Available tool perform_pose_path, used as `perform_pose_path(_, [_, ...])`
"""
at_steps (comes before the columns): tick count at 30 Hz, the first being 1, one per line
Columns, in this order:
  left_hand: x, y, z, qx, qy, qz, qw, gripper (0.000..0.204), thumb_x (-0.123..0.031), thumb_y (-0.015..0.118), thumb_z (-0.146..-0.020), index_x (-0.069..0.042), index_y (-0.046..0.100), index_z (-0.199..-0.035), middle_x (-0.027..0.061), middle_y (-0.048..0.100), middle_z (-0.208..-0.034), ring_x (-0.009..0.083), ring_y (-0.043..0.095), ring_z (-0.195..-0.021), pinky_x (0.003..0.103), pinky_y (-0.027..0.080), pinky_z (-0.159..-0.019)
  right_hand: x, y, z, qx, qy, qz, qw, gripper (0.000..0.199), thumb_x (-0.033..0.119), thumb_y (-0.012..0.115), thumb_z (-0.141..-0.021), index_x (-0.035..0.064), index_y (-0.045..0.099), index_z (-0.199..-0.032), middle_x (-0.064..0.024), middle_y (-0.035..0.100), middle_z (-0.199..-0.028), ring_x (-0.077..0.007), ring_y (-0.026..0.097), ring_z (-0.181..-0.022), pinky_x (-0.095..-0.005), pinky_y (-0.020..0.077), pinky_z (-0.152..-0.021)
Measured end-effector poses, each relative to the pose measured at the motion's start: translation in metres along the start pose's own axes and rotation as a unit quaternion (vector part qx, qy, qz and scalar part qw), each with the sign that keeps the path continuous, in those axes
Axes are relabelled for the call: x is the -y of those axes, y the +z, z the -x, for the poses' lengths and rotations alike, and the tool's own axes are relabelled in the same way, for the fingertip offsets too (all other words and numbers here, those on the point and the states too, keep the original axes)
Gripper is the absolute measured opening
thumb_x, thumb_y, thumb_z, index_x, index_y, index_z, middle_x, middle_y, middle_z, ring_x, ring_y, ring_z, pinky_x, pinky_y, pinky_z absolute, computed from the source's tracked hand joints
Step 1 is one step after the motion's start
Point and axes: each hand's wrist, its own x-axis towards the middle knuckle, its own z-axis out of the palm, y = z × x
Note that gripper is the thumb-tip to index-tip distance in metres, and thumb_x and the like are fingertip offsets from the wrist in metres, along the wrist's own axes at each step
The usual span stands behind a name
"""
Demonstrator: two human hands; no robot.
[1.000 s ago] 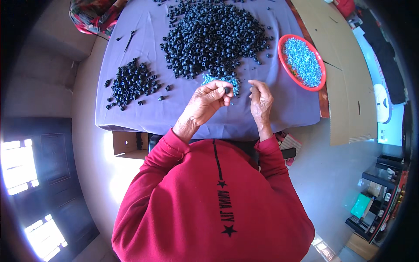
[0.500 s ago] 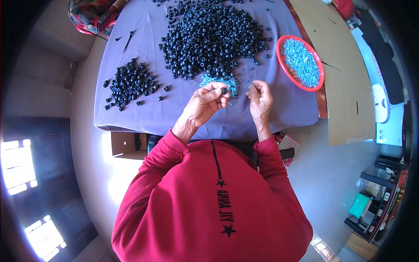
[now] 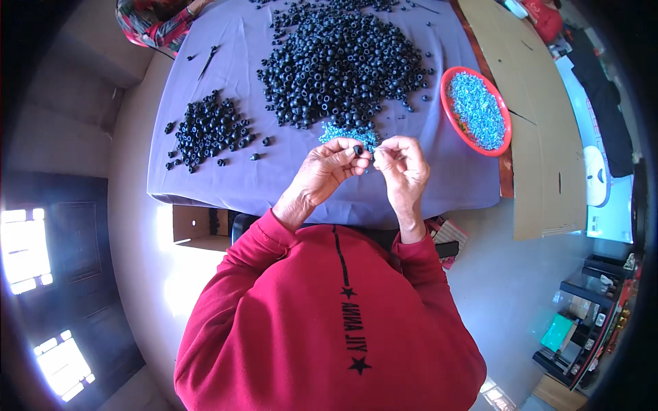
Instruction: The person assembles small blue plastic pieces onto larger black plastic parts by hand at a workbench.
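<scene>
Between thumb and forefinger, my left hand [image 3: 327,169] pinches a small round black cap [image 3: 357,150] with a hollow opening. Close against its right side is my right hand [image 3: 404,168], its thumb and forefinger pressed together; what they hold, if anything, is too small to make out. Just beyond both hands lies a little heap of small light-blue pieces [image 3: 336,131], partly covered by my fingers. Behind it rises a large pile of black caps [image 3: 343,65]. A smaller pile of similar black caps [image 3: 209,133] lies to the left.
A red oval basin [image 3: 508,137] of light-blue pieces stands at the right on the purple-grey cloth [image 3: 274,181]. Flat cardboard [image 3: 545,185] lies along the table's right side. A dark thin tool [image 3: 208,62] rests at far left. Other people's sleeves [image 3: 168,33] show at the far corners.
My right hand has moved left, bringing its fingertips up to the black cap in my left hand. My left hand keeps its pinch. The whole view has shifted slightly.
</scene>
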Motion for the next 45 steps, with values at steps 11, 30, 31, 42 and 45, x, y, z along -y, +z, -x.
perform_pose_path(11, [0.006, 0.002, 0.011, 0.010, 0.045, -0.021, 0.999, 0.018, -0.007, 0.057, -0.086, 0.000, 0.058, -0.103, 0.0046, 0.060, -0.086, 0.0122, 0.056, -0.073, 0.027, 0.047, -0.072, 0.010, 0.009, 0.002, 0.060, -0.124, 0.107, 0.985, 0.015, -0.007, 0.062, -0.075, 0.0016, 0.056, -0.086, -0.0064, 0.056, -0.081, -0.0134, 0.055, -0.067, -0.0246, 0.0463, -0.059])
perform_pose_path(30, [-0.003, -0.014, 0.023, -0.009, 0.079, -0.049, 0.996, 0.009, -0.002, 0.062, -0.080, -0.001, 0.060, -0.088, 0.0079, 0.062, -0.078, 0.0137, 0.058, -0.069, 0.024, 0.047, -0.064, 0.001, -0.001, 0.009, 0.057, -0.099, 0.148, 0.982, 0.008, 0.000, 0.059, -0.081, -0.0013, 0.058, -0.089, -0.0072, 0.057, -0.083, -0.0109, 0.055, -0.068, -0.0218, 0.0449, -0.059])
perform_pose_path(31, [-0.004, -0.023, 0.021, -0.017, 0.096, -0.051, 0.994, 0.007, -0.002, 0.061, -0.080, 0.000, 0.060, -0.086, 0.0084, 0.062, -0.079, 0.0133, 0.057, -0.067, 0.024, 0.047, -0.064, -0.007, -0.006, 0.005, 0.034, -0.078, 0.160, 0.984, 0.007, 0.002, 0.058, -0.082, -0.0014, 0.058, -0.089, -0.0064, 0.058, -0.080, -0.0103, 0.055, -0.065, -0.0213, 0.0446, -0.057])
perform_pose_path(42, [-0.035, -0.091, 0.017, -0.060, 0.163, -0.041, 0.984, 0.009, -0.010, 0.056, -0.082, -0.001, 0.056, -0.083, 0.0059, 0.053, -0.073, 0.0125, 0.046, -0.065, 0.026, 0.038, -0.063, -0.063, -0.039, -0.053, 0.005, -0.054, 0.299, 0.953, 0.010, -0.002, 0.058, -0.075, 0.0024, 0.058, -0.084, -0.0078, 0.057, -0.076, -0.0167, 0.056, -0.064, -0.0274, 0.0456, -0.059])
perform_pose_path(45, [-0.044, -0.097, 0.016, -0.082, 0.192, -0.042, 0.977, 0.006, -0.006, 0.056, -0.080, 0.000, 0.057, -0.082, 0.0066, 0.055, -0.075, 0.0128, 0.047, -0.063, 0.026, 0.040, -0.062, -0.069, -0.034, -0.074, 0.024, -0.086, 0.337, 0.937, 0.011, -0.003, 0.056, -0.073, 0.0026, 0.056, -0.083, -0.0107, 0.057, -0.078, -0.0238, 0.057, -0.068, -0.0328, 0.0462, -0.061])
